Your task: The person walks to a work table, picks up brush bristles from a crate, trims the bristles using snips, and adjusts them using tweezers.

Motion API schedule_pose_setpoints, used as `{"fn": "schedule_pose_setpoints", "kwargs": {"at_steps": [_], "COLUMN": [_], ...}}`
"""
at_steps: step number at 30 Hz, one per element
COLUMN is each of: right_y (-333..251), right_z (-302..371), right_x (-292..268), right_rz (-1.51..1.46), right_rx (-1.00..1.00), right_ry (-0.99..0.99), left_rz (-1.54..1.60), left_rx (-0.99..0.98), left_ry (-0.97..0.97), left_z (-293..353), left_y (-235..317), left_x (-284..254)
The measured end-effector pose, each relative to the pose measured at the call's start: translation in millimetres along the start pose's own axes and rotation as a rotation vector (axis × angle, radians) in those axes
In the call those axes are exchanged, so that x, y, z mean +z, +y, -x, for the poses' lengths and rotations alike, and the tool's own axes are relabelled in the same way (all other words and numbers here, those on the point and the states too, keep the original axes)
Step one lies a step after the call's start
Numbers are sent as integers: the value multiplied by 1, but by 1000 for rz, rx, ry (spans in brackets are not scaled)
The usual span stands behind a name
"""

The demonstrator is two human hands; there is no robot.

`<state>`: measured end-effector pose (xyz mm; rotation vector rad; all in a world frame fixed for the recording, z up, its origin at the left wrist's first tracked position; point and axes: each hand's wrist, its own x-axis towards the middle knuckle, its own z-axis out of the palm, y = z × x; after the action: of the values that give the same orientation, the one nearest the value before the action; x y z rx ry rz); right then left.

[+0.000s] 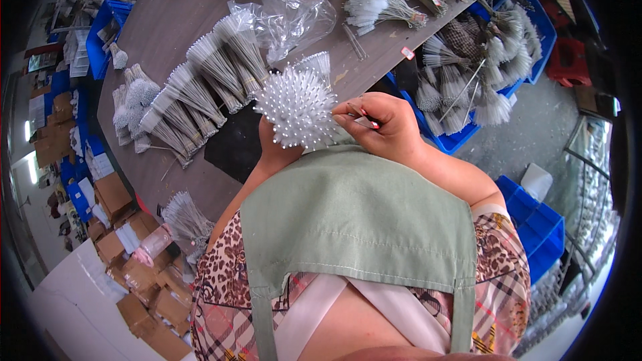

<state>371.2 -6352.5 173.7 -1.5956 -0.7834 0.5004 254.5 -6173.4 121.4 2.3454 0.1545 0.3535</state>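
One broad grey-brown table (154, 30) fills the upper left of my head view, its edge running up to the right above a grey floor (562, 120), with cardboard boxes (114, 195) piled along the room's left side. I count one crumpled clear plastic bag (294, 23) on the tabletop, one red stool (568, 60) at the right, and at least four blue bins (545, 230) around the room; the thin wire bundles (214, 70) lying in a row on the table overlap too much for me to count surely. One white-tipped bundle (297, 107) is up in front of the green apron (361, 214), near the table's edge. Its round, bristling head faces up toward my camera, so the long axis runs roughly along my line of sight, the stems hidden below. The left hand (274, 146) grips it from underneath, fingers mostly out of my sight. The right hand (389, 124), just beside the head, pinches a slim dark-and-red tool (365, 120) whose kind I cannot tell.
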Motion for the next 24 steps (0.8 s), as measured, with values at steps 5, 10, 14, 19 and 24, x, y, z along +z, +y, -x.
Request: {"fn": "schedule_pose_setpoints", "kwargs": {"at_steps": [5, 10, 14, 19, 24], "right_y": [-1, -2, -1, -3, -6], "right_z": [0, -3, -3, -5, -8], "right_x": [-2, -4, -5, -7, -13], "right_rz": [46, 97, 132, 144, 315], "right_rx": [-68, -104, -98, -100, -310], "right_ry": [5, -6, -11, 3, 113], "left_rz": [1313, 1404, 1576, 1218, 1770], "left_rx": [-441, -496, -650, -486, -506], "left_ry": [210, 225, 334, 237, 102], "left_z": [13, 12, -2, 7, 7], "left_y": [-14, -16, 6, -13, -14], "left_x": [12, 12, 0, 9, 14]}}
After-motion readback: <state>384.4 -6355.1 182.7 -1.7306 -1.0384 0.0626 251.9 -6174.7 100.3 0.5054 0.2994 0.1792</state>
